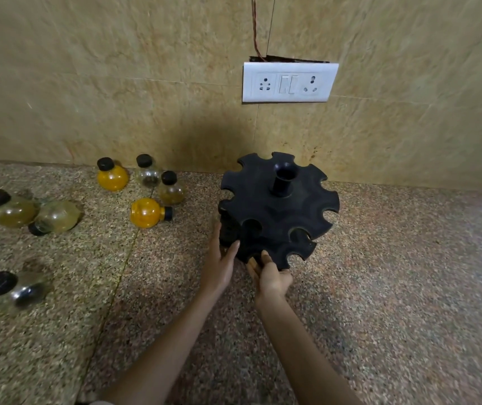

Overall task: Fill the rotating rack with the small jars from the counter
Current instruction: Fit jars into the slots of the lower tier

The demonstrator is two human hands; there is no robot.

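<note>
1. Holding the black rotating rack at its near edge, both hands work close together: the left hand lies flat against the rack's side at about 8 o'clock, fingers spread and not closed round anything, while the right hand has its fingertips hooked into a slot at about 6 o'clock. Whether a jar sits inside that right grip I cannot tell; a pale sliver shows by the fingers, nothing more.
2. Rack slots visible from above look empty, so the filling seems barely begun.
3. Risk at the rack: it appears tilted toward the hands, and since it spins, a push on the rim could turn or tip it instead of seating a jar.
4. Jars wait well apart from the rack, off at 9 to 10 o'clock on the speckled counter: an upright orange jar, a clear jar and an olive jar near the wall, plus an orange jar on its side.
5. Further left lie two pale yellow jars touching each other, and a dark-filled jar at 8 o'clock.
6. Risk there: the round jars lying down could roll when reached for.
7. No brand, label or writing can be read on jars, rack or the wall socket plate.
</note>
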